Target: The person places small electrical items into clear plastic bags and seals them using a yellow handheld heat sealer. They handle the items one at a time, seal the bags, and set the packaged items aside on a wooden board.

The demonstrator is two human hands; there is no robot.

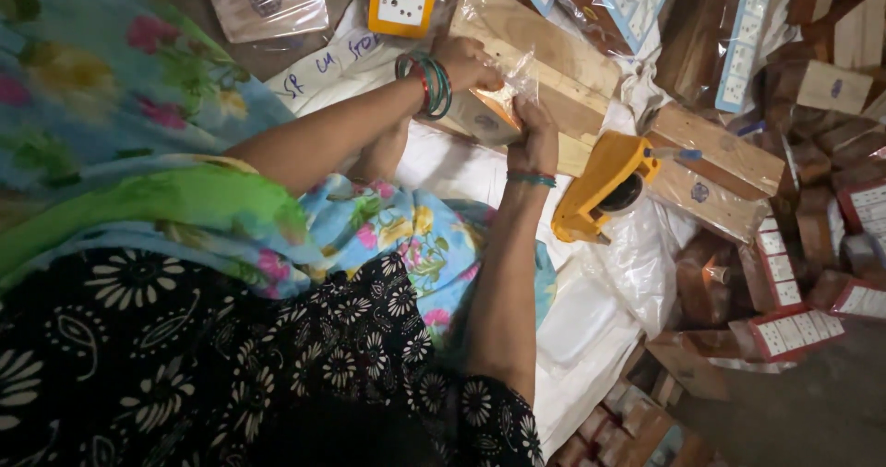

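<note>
Both my hands hold a small wooden box [484, 116] that sits inside a clear plastic bag [517, 65]. My left hand [469, 61], with green and red bangles at the wrist, grips the upper part of the bag and box. My right hand [535, 135], with a green bangle at the wrist, clasps the bag's lower side with fingers closed on the plastic. The box rests against longer wooden boards [554, 61] wrapped in clear film.
A yellow tape dispenser [604, 185] lies just right of my hands on white plastic sheeting [637, 264]. Several wrapped wooden socket boards [794, 329] are piled at the right. An orange socket plate [403, 1] and another wrapped box [268, 1] lie at the top.
</note>
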